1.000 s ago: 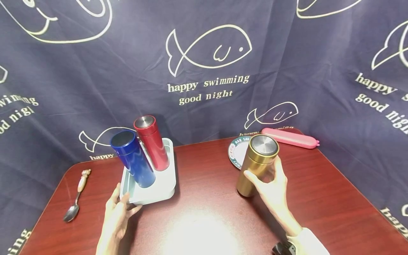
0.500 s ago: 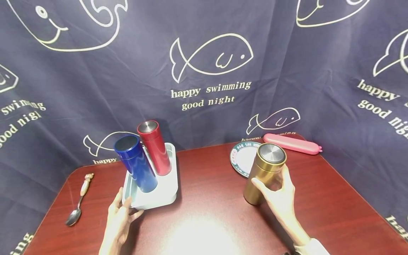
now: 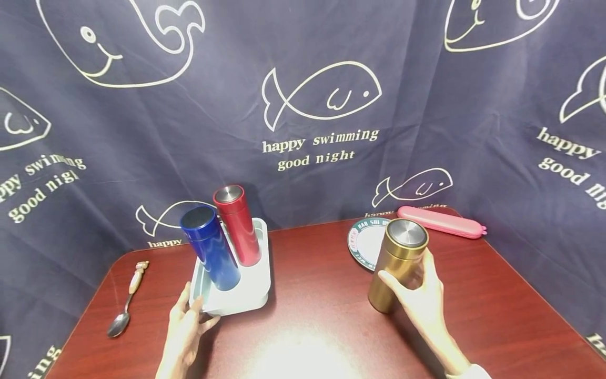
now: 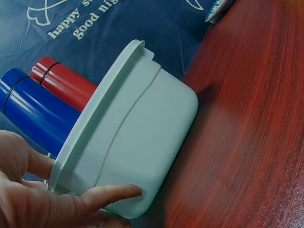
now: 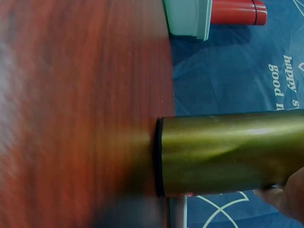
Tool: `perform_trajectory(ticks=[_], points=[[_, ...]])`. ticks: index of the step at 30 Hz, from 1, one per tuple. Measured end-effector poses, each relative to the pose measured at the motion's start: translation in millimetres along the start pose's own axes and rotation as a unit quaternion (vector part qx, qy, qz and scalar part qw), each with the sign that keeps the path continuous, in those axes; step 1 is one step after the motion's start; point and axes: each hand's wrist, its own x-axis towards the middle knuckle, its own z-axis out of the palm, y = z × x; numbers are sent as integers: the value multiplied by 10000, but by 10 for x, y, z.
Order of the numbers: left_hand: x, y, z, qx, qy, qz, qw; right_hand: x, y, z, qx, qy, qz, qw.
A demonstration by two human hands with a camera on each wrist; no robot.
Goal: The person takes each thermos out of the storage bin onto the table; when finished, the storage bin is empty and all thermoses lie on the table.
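Note:
A pale green plastic tub stands at the left of the table. Inside it are a blue thermos and a red thermos, both rising above the rim. My left hand holds the tub's near left corner; in the left wrist view its thumb lies along the outer wall and the fingers reach the rim. On the right, my right hand grips an upright gold thermos with a silver lid top. The gold base is right at the tabletop in the right wrist view.
A spoon with a decorated handle lies at the table's left. Behind the gold thermos is a round plate with a green lettered rim, partly hidden. A pink oblong case lies at the back right. Dark patterned cloth hangs around the table.
The head view has shifted, so everything sits lower and further right in it. The right hand keeps its grip on the gold thermos, which covers slightly less of the plate. The left hand stays on the tub.

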Motion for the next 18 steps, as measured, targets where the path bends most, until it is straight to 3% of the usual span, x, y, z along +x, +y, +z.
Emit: perform_trajectory(ticks=[5, 11, 15, 18], points=[[-3, 7, -5, 11, 2, -4, 10000, 4, -1, -19, -444, -198, 135, 9987], [2, -9, -5, -13, -13, 53, 10000, 36, -32, -56, -442, -403, -56, 9982], [4, -19, -9, -16, -7, 91, 10000, 157, -199, -122, 7, -341, -736, 9967], [9, -25, -13, -7, 0, 116, 9999, 305, -430, -167, 526, -149, -1732, 9834]])
